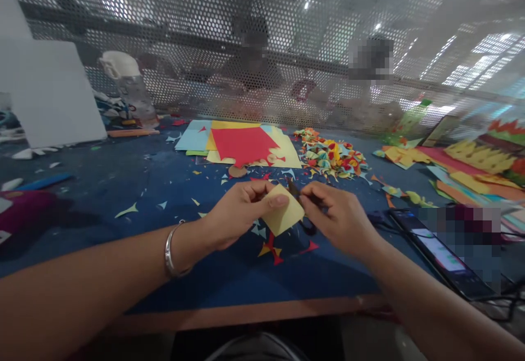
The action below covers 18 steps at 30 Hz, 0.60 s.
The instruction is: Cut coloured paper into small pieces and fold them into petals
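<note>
My left hand [240, 210], with a silver bangle at the wrist, pinches a small square of pale yellow paper [283, 219] between thumb and fingers. Close on its right, my right hand [338, 210] is closed around dark scissors [293, 190]; their blades point up beside the paper's upper right edge, and the handles are mostly hidden by the fingers. Beneath the hands lie red and yellow paper scraps [273, 250]. Just beyond them, a red sheet [241, 142] with scalloped cut edges rests on yellow and light blue sheets [192, 134].
A heap of small multicoloured paper cuttings [334, 156] lies at the back right. A phone [441, 251] with cables is on the right, below stacked coloured paper [476, 180]. White board [61, 93] and a bottle [137, 98] stand at left. A perforated metal screen [184, 38] closes the back.
</note>
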Available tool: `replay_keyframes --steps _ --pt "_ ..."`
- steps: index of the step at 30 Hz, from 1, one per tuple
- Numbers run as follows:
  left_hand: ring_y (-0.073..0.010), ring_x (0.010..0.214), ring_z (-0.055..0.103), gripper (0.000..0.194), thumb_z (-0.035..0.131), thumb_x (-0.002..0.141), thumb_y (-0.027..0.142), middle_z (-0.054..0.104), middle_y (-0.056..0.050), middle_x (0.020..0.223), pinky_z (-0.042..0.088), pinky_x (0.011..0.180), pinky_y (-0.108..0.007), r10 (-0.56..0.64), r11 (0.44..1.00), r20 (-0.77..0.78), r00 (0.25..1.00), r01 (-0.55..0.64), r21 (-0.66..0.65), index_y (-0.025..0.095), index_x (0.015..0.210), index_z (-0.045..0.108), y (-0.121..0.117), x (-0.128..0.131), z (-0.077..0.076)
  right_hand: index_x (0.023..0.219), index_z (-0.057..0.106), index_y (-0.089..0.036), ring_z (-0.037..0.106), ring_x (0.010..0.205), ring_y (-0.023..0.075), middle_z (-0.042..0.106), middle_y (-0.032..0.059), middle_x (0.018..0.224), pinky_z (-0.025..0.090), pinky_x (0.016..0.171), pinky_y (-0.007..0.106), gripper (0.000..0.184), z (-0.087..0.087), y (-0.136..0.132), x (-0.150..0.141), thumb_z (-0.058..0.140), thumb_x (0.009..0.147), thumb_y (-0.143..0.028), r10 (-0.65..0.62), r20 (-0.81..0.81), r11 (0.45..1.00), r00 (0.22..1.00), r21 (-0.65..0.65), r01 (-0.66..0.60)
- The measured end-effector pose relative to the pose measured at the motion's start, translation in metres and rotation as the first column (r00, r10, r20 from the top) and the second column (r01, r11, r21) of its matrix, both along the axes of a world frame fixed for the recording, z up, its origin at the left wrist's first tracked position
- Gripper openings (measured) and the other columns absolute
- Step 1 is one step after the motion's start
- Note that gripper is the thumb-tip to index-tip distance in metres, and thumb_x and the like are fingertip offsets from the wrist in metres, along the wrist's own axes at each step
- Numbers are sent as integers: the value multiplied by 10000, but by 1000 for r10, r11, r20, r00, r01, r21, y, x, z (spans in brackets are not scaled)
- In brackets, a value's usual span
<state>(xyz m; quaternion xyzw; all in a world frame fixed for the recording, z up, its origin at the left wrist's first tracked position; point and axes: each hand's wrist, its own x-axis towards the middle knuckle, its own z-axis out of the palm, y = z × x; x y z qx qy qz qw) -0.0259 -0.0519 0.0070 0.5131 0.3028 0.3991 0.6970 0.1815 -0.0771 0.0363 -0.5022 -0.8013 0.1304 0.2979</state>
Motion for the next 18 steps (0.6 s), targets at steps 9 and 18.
replay_keyframes --steps 9,18 --pt "-99 682 623 268 842 792 369 684 6 763 485 636 -196 45 997 61 997 -42 -57 161 801 674 9 -2 2 888 528 -222 489 572 99 515 -54 683 400 550 234 280 -20 15 -10 500 1016 -469 37 -492 927 870 -309 -214" --pt "-137 691 621 354 827 766 489 720 -25 822 489 620 -232 235 972 -162 958 -230 52 176 892 720 10 -5 -2 920 567 -210 296 520 91 363 -62 648 221 447 244 431 -25 16 3 497 977 -631 -119 -539 890 834 -430 -151"
